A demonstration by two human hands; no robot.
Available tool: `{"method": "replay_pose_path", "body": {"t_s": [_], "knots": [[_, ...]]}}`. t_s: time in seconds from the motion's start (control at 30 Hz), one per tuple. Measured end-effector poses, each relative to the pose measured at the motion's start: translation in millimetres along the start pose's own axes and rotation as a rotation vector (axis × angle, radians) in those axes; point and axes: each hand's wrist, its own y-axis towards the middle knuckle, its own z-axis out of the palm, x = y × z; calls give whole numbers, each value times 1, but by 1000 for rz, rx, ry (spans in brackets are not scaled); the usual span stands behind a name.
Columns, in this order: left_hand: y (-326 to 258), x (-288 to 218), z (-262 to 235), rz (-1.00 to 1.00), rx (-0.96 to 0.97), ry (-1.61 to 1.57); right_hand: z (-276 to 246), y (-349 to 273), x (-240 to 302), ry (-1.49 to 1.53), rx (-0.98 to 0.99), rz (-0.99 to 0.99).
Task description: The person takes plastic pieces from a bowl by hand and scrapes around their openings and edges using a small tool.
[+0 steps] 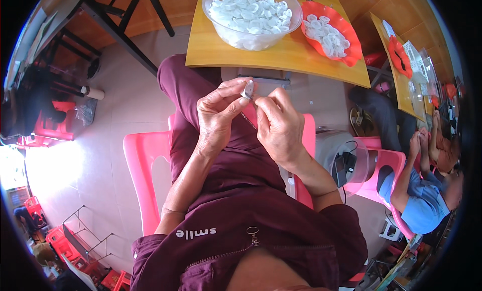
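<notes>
Above my lap, my left hand (pixel 217 110) pinches a small whitish plastic piece (pixel 247 89) between thumb and fingers. My right hand (pixel 281 128) is closed right beside that piece, its fingertips close to or touching the lower edge. Whatever the right fingers grip is too small to make out. Past my hands, a large clear plastic bowl (pixel 246 41) on the yellow table holds a heap of small translucent white plastic pieces (pixel 251 12). To its right, a red wavy-edged dish (pixel 354 45) contains more pieces of similar look.
The yellow table (pixel 211 52) has its near edge just past my knees. I sit on a pink plastic chair (pixel 143 145). At right stands a clear tub (pixel 356 165) with a black device. A person in blue (pixel 422 200) works at another table (pixel 401 97).
</notes>
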Motion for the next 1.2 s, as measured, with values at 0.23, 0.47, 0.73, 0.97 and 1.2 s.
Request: {"method": "replay_pose_path", "body": {"t_s": [0.23,0.47,0.73,0.97,1.2], "knots": [[1,-7,-2,-172,10,-218,-12,4,-7,270,-42,75],[0,-5,-2,-190,18,-283,-5,4,-2,228,-118,-9],[-2,-4,-2,-185,14,-286,-1,2,-4,200,-111,-24],[-5,-3,4,-122,-18,-269,-1,3,-2,205,-122,4],[-6,-4,4,-138,-55,-305,-1,2,0,227,-134,-49]]}}
